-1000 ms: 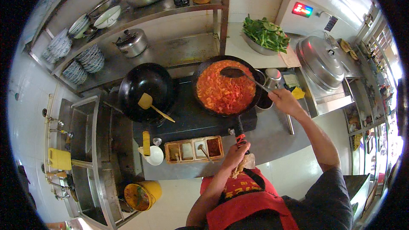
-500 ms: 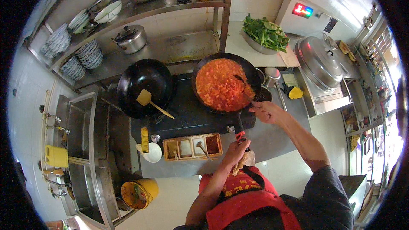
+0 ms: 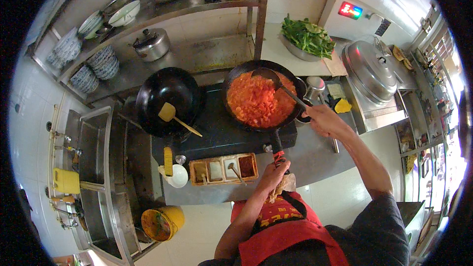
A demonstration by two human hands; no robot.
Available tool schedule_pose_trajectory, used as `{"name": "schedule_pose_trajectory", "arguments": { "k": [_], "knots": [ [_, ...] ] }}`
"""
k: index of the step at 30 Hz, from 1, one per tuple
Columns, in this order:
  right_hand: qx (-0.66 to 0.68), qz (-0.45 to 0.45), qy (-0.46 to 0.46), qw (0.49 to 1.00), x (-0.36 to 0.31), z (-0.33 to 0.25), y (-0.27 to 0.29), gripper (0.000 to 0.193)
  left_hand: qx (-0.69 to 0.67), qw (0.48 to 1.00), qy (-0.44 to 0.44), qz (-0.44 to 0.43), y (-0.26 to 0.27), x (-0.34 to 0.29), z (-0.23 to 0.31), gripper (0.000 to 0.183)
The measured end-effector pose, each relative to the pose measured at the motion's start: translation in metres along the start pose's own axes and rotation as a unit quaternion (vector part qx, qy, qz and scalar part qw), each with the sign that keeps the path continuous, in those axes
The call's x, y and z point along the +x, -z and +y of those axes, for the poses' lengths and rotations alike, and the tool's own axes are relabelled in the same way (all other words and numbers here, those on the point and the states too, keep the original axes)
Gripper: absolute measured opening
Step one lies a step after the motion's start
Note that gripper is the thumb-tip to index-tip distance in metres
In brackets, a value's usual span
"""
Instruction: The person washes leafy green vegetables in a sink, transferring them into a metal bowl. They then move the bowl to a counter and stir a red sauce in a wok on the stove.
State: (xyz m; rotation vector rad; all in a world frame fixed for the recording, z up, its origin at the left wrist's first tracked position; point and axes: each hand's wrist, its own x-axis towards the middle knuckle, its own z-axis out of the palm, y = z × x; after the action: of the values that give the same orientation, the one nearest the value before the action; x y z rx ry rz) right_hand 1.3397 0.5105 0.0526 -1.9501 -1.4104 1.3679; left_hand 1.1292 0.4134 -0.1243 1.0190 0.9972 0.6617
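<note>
A black wok (image 3: 300, 87) on the stove holds chunky red-orange food (image 3: 246, 103), which looks like cooked tomatoes. My left hand (image 3: 274, 175) is closed around the wok's long handle (image 3: 277, 142), near a red band; a tan cloth shows beside that hand. From the right, my right hand (image 3: 327, 121) grips a metal ladle (image 3: 291, 94) by its handle. The ladle's round bowl lies in the food toward the wok's far side. On the left, a second black wok (image 3: 167, 86) contains only a spatula (image 3: 168, 113) with a wooden-looking handle.
A seasoning box (image 3: 212, 182) with a small spoon sits near the counter's front edge, beside a white bowl (image 3: 178, 176). Leafy greens (image 3: 308, 37) fill a bowl behind, left of a large lidded pot (image 3: 369, 71). Sinks (image 3: 93, 143) and a yellow bucket (image 3: 162, 222) are left.
The ladle has swept from the wok's right side to its far side, heaping food in the middle. My right hand has shifted slightly right and up. My left hand keeps its hold.
</note>
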Motion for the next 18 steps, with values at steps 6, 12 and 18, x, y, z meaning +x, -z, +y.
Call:
{"name": "schedule_pose_trajectory", "arguments": {
  "k": [6,12,18],
  "knots": [
    [-0.33,0.117,0.174,0.92,-0.02,0.023,-0.001,0.03,-0.045,0.999,-0.004,0.004,0.0,0.002,-0.001,0.037],
    [-0.448,0.086,0.125,0.881,0.003,0.052,-0.036,0.03,0.001,1.0,0.02,0.0,0.0,0.002,-0.001,0.038],
    [-0.435,0.219,0.111,0.866,0.02,0.041,-0.04,0.029,-0.002,1.0,0.026,0.01,0.0,-0.001,-0.001,0.039]
  ]
}}
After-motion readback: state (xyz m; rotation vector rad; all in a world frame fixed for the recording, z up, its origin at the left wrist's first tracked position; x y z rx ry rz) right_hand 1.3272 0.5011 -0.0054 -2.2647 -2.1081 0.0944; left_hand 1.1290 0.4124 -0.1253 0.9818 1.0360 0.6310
